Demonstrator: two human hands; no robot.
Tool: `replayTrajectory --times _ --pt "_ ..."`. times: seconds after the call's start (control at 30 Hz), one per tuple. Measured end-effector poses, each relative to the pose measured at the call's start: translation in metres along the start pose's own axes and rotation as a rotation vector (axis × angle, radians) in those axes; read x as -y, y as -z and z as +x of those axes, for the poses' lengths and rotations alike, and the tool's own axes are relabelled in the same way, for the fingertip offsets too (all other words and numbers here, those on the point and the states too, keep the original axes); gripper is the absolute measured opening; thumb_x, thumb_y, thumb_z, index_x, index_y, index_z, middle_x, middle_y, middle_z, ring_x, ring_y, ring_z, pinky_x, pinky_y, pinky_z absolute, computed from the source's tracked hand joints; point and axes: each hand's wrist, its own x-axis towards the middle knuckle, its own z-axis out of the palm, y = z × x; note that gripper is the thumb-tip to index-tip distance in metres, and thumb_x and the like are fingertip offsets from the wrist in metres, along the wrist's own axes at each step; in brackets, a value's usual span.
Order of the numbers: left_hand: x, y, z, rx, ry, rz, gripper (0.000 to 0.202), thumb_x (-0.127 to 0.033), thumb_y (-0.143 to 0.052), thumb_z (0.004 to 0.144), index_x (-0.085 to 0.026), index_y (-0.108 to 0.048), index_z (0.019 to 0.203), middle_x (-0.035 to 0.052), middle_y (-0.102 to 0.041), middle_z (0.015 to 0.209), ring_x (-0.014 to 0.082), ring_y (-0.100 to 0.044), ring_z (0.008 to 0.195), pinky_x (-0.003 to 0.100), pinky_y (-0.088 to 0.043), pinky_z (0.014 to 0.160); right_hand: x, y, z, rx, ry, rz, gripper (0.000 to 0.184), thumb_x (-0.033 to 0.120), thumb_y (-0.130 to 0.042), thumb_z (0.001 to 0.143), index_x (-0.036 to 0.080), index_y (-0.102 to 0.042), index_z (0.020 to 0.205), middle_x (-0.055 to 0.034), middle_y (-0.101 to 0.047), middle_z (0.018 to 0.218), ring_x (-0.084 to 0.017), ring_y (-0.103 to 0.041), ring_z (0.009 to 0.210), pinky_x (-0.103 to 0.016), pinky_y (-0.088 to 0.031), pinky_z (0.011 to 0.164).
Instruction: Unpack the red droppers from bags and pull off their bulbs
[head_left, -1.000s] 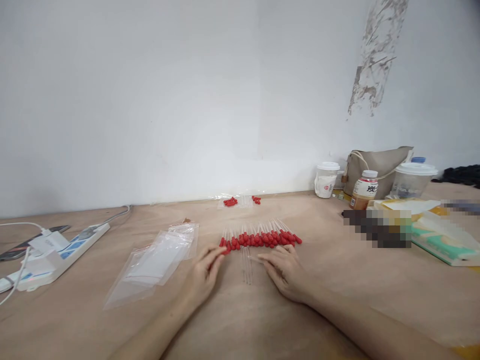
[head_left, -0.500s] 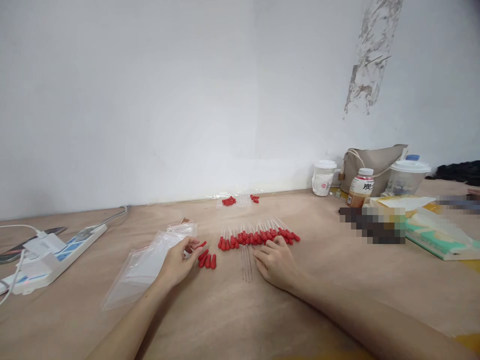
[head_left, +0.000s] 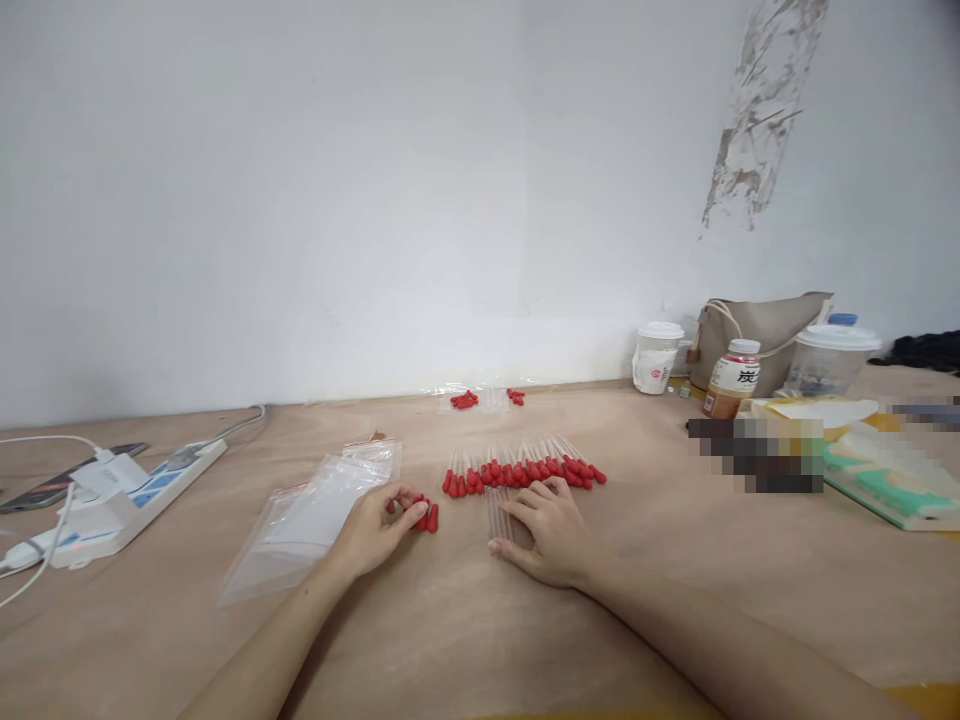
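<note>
A row of clear glass droppers with red rubber bulbs (head_left: 525, 470) lies across the middle of the wooden table (head_left: 480, 620). My left hand (head_left: 375, 530) rests on the table with its fingers curled over a few loose red bulbs (head_left: 426, 515). My right hand (head_left: 544, 530) lies flat, fingers apart, beside a few bare glass tubes (head_left: 499, 512) and touches the near edge of the dropper row. A stack of clear zip bags (head_left: 315, 515) lies just left of my left hand.
More red bulbs on a clear bag (head_left: 480, 400) sit by the wall. A power strip (head_left: 112, 500) with chargers and a phone are at the left. Cups, a bottle (head_left: 731, 378), a beige bag (head_left: 761, 330) and books stand at the right.
My left hand moved left from the dropper row and set several red bulbs on the table near the bags. My right hand edged up to the row's near edge beside the bare tubes.
</note>
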Motion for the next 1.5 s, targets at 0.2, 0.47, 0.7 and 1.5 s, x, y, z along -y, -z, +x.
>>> replayTrajectory --times 0.2,0.47,0.7,1.5 --pt "-0.005 -0.002 -0.001 -0.117 -0.041 0.082 0.027 -0.041 -0.045 0.08 -0.021 -0.063 0.079 0.0021 -0.063 0.081 0.0178 -0.054 0.077 0.028 -0.041 0.069 -0.007 0.006 -0.007 -0.06 -0.028 0.026 0.029 0.039 -0.045 0.083 0.02 -0.057 0.101 -0.004 -0.065 0.086 -0.017 -0.051 0.079 -0.037 -0.026 0.083" --pt "-0.028 -0.024 0.038 -0.088 -0.148 0.283 0.021 -0.04 -0.054 0.074 -0.02 -0.061 0.072 0.0046 -0.055 0.084 0.022 -0.049 0.087 0.036 -0.038 0.078 -0.032 0.015 -0.009 -0.18 -0.112 0.009 0.02 0.034 -0.046 0.083 0.021 -0.06 0.091 -0.0014 -0.065 0.075 -0.015 -0.055 0.075 -0.035 -0.028 0.082" --pt "-0.033 -0.048 0.062 -0.075 -0.062 0.312 0.033 -0.046 -0.052 0.074 -0.018 -0.06 0.059 0.0067 -0.055 0.083 0.0252 -0.048 0.089 0.041 -0.035 0.08 -0.036 0.016 -0.008 -0.196 -0.113 0.006 0.018 0.031 -0.048 0.081 0.021 -0.059 0.09 -0.0012 -0.065 0.072 -0.016 -0.056 0.074 -0.036 -0.029 0.082" --pt "-0.036 -0.047 -0.013 -0.215 -0.512 0.256 0.01 -0.026 -0.05 0.081 -0.02 -0.058 0.081 0.0047 -0.059 0.093 0.0198 -0.05 0.092 0.035 -0.035 0.078 -0.02 0.014 -0.009 -0.156 0.239 -0.048 0.036 0.036 -0.051 0.08 0.023 -0.052 0.115 -0.0074 -0.057 0.109 -0.021 -0.045 0.104 -0.04 -0.03 0.09"
